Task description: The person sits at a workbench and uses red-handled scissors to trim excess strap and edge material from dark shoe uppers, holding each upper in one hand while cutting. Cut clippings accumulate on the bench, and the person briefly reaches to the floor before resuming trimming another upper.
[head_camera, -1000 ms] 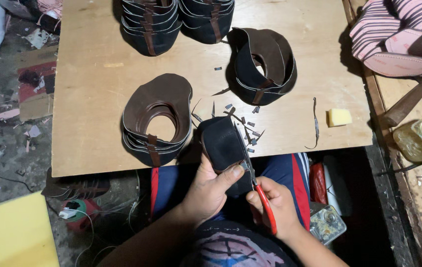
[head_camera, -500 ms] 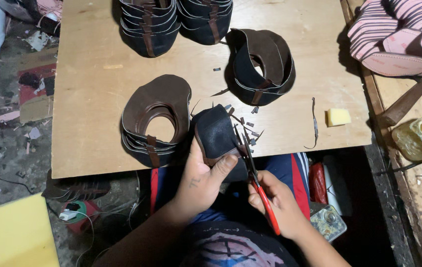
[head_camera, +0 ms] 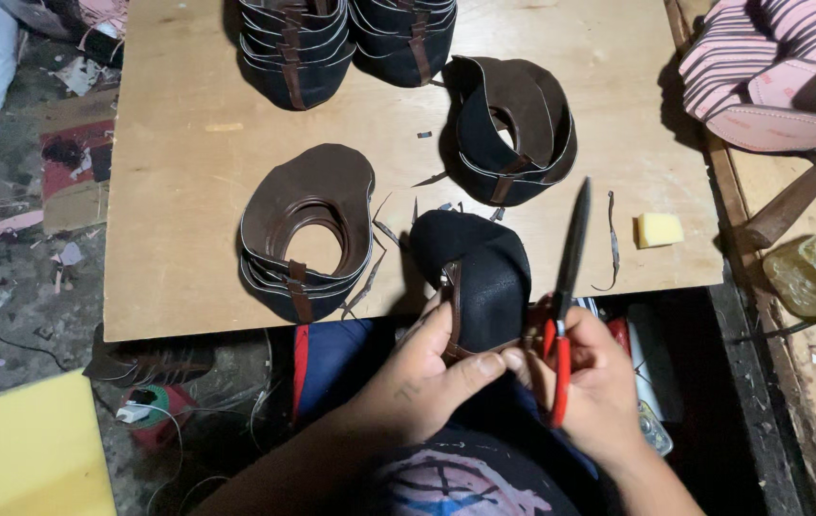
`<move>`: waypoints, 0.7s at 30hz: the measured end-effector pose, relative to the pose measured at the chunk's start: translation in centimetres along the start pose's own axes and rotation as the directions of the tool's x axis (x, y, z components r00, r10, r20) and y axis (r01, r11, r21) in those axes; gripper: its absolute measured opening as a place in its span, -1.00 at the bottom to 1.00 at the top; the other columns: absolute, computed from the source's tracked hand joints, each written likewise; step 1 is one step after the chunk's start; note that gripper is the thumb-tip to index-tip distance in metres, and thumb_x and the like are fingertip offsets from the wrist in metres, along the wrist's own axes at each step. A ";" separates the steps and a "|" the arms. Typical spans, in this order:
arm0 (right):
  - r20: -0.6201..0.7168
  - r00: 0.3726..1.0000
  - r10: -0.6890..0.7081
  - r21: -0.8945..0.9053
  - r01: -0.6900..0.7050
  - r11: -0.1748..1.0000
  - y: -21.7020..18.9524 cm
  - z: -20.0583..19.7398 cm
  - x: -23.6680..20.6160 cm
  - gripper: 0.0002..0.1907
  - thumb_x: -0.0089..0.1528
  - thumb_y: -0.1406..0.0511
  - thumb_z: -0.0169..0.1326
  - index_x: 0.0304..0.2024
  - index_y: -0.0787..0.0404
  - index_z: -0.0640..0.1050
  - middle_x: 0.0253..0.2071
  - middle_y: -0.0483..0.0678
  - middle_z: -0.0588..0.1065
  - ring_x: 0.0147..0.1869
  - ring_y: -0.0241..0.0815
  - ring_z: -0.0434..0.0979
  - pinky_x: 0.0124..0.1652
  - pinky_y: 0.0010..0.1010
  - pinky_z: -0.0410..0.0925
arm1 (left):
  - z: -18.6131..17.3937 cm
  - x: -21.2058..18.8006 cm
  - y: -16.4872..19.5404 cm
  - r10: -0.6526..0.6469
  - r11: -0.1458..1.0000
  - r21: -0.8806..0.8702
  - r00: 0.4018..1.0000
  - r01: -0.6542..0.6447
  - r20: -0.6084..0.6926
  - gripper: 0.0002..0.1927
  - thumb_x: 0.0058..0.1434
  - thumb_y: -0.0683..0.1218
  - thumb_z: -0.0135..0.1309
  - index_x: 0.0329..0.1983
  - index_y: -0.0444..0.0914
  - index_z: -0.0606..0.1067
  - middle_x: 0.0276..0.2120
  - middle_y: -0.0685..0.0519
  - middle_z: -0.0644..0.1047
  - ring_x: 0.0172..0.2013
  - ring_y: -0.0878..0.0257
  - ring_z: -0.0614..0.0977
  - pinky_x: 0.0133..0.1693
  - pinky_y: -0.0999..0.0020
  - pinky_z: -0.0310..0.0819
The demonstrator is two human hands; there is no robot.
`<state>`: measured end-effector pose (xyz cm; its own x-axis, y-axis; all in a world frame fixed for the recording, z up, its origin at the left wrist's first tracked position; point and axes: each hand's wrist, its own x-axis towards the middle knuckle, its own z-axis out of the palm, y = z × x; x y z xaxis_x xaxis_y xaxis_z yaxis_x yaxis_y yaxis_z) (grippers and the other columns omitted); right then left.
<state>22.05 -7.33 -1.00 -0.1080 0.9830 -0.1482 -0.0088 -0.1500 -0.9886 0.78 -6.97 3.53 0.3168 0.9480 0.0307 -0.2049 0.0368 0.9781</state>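
surface: plywood board (head_camera: 188,191) served as the worktable, over a littered floor (head_camera: 7,239); yellow sheet (head_camera: 26,449) lay at the lower left.
left stack: brown leather shoe uppers (head_camera: 308,229) lay nested flat on the board, openings up, well left of the hands.
far stacks: two piles of dark uppers (head_camera: 351,43) sat at the board's top edge; another curled bundle (head_camera: 513,129) stood right of centre.
left hand: left hand (head_camera: 422,377) pinched the black upper piece (head_camera: 484,277), thumb pressed on its lower edge, fingers curled behind.
piece location: held just off the board's near edge, above the lap, between both hands.
piece axis: long axis ran roughly near-to-far; rounded end pointed away toward the board, brown strap edge faced left.
right hand: right hand (head_camera: 599,382) was closed around the red handles of the scissors (head_camera: 569,277), fingertips touching the piece's right edge.
scissors: blades looked shut, tips pointed away, slightly right, lying just beside the piece.
step: looked like a pause mid-trim, piece being turned or checked.
next move: likely needed blades opened and lined up on the edge.
right side: yellow sponge block (head_camera: 658,229) on the board; pink soles (head_camera: 781,76) piled at the far right.
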 end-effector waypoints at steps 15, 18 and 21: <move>0.149 0.770 -0.620 -0.808 0.457 0.373 -5.1 -1.6 20.8 -0.56 0.20 0.33 0.40 -0.02 0.33 0.45 -0.31 0.12 0.55 -0.26 0.04 0.62 -0.25 -0.26 0.43 | 1.0 -4.2 6.0 0.557 0.644 0.348 0.729 -0.681 0.398 -0.54 0.23 -0.21 0.13 0.20 -0.31 0.36 0.11 -0.13 0.45 0.14 0.04 0.51 0.20 0.14 0.36; 0.139 0.917 -0.374 -0.812 0.322 0.487 -3.1 -0.1 22.5 -0.59 0.12 0.32 0.35 -0.10 0.31 0.44 -0.35 0.15 0.56 -0.26 0.10 0.62 -0.25 -0.19 0.42 | 0.6 -4.8 6.0 0.545 0.646 0.368 0.742 -0.668 0.390 -0.58 0.23 -0.20 0.13 0.16 -0.31 0.38 0.09 -0.12 0.47 0.13 0.03 0.51 0.19 0.13 0.37; 0.157 0.917 -0.366 -0.820 0.328 0.469 -2.5 1.1 23.1 -0.63 0.10 0.37 0.30 -0.11 0.30 0.45 -0.33 0.16 0.56 -0.22 0.15 0.60 -0.21 -0.14 0.41 | -0.3 -4.9 5.8 0.537 0.646 0.390 0.753 -0.657 0.380 -0.61 0.23 -0.20 0.12 0.13 -0.30 0.41 0.07 -0.12 0.48 0.11 0.02 0.52 0.18 0.12 0.37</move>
<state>18.53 15.60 -1.94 -0.2519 0.9401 0.2298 0.7758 0.3381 -0.5327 -2.27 -11.31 8.93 0.4802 0.6137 0.6267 0.0205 -0.7221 0.6914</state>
